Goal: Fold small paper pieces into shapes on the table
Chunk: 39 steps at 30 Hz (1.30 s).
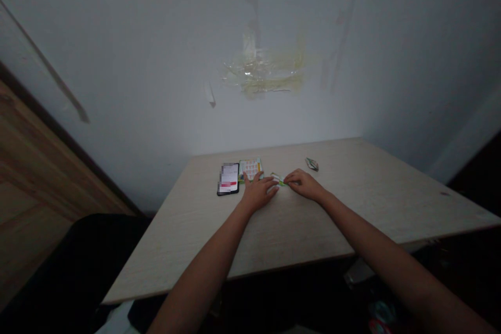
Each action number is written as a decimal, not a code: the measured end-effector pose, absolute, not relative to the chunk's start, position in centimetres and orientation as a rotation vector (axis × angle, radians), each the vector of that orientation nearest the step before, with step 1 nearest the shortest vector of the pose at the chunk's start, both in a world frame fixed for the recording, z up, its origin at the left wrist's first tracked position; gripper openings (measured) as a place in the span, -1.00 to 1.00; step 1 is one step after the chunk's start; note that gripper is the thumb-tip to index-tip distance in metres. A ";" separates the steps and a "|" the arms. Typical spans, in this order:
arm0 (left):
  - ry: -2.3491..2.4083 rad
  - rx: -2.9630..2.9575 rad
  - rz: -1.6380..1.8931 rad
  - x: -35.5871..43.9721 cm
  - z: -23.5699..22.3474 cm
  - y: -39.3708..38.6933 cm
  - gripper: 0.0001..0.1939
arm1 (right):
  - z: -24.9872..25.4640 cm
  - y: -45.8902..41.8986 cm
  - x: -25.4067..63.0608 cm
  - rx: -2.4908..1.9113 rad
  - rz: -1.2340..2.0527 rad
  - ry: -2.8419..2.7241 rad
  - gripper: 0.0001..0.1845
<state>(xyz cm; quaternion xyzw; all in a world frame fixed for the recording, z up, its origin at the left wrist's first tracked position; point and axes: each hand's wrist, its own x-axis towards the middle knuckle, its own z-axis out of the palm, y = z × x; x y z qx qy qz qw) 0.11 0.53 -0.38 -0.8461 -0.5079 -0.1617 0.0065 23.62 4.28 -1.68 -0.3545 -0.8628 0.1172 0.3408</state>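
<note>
Just below the frame's centre, a small flat green-and-white paper piece (276, 177) lies between both hands' fingertips. The left hand (256, 194) is spread, touching its left end; the right hand (305, 185) has bunched fingers at its right end, whether pinching I cannot tell. The pale wood-grain tabletop (352, 182) meets a grey-white wall (136, 62) above.

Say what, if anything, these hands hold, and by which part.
The left hand and right hand touch opposite sides of a small green-and-white piece; whether it is held or only pressed cannot be told.
</note>
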 end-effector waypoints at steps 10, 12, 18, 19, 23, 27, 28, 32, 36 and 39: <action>-1.558 -2.672 -0.498 0.0 -0.7 0.7 -0.65 | -2.5 4.9 23.7 -0.932 0.311 -2.336 -0.58; -1.564 -2.625 -0.517 0.1 -0.7 0.7 -0.66 | -2.4 4.8 23.8 -0.940 0.306 -2.333 -0.63; -1.588 -2.553 -0.506 0.1 -0.6 0.7 -0.61 | -2.2 4.8 23.9 -0.889 0.313 -2.275 -0.71; -1.594 -2.549 -0.500 0.1 -0.7 0.7 -0.61 | -2.2 4.8 23.9 -0.882 0.320 -2.271 -0.70; -1.622 -2.547 -0.468 0.0 -0.8 0.8 -0.58 | -2.3 4.7 23.7 -0.886 0.319 -2.274 -0.64; -1.644 -2.537 -0.438 0.0 -0.9 1.0 -0.57 | -2.5 4.5 23.6 -0.954 0.336 -2.333 -0.53; -1.647 -2.532 -0.434 0.1 -0.9 1.0 -0.57 | -2.4 4.4 23.6 -0.977 0.342 -2.349 -0.52; -1.628 -2.530 -0.461 0.1 -0.9 0.9 -0.56 | -1.9 4.2 23.6 -0.986 0.249 -2.416 -0.55; -1.546 -2.570 -0.539 0.1 -0.8 0.7 -0.62 | -1.3 3.9 23.3 -0.964 0.098 -2.489 -0.57; -1.519 -2.616 -0.560 0.1 -0.7 0.8 -0.66 | -1.2 3.8 23.1 -0.971 0.071 -2.499 -0.59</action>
